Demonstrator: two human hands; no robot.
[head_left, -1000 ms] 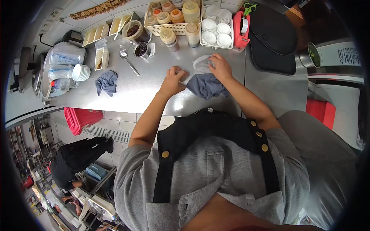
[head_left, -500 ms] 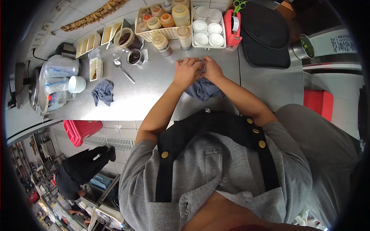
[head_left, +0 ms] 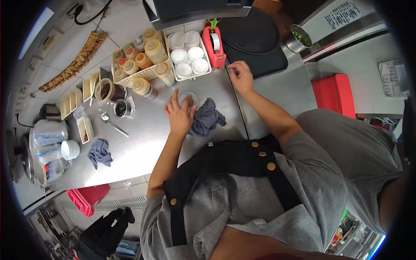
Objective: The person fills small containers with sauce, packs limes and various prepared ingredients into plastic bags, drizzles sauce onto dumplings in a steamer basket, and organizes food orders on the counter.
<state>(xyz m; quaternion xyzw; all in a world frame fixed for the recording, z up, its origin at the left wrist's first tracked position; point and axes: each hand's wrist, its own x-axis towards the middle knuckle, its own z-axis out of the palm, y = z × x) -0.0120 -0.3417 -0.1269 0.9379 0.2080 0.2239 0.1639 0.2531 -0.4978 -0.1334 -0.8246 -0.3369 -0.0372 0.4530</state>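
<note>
On the steel counter, a small clear round cup [head_left: 189,99] stands under the fingers of my left hand [head_left: 177,117]. The thumb and fingertips of that hand rest on and around it, partly hiding it. My right hand [head_left: 241,78] is raised at the right, just below the red tape dispenser [head_left: 214,47], with a gap between them. Its fingers are loosely bent and apart, and I see nothing in them. A crumpled blue-grey cloth [head_left: 207,119] lies beside the cup.
Squeeze bottles fill a basket [head_left: 138,77]; two more stand in front. White cups sit in a white tray [head_left: 190,78]. Left are a spoon [head_left: 113,124], a dark-filled cup [head_left: 120,108] and a second cloth [head_left: 99,153]. A black screen or box [head_left: 199,11] overhangs the back.
My right hand has left the cup and moved right, towards the tape dispenser. My left hand stays at the cup. The view has turned and shifted right.
</note>
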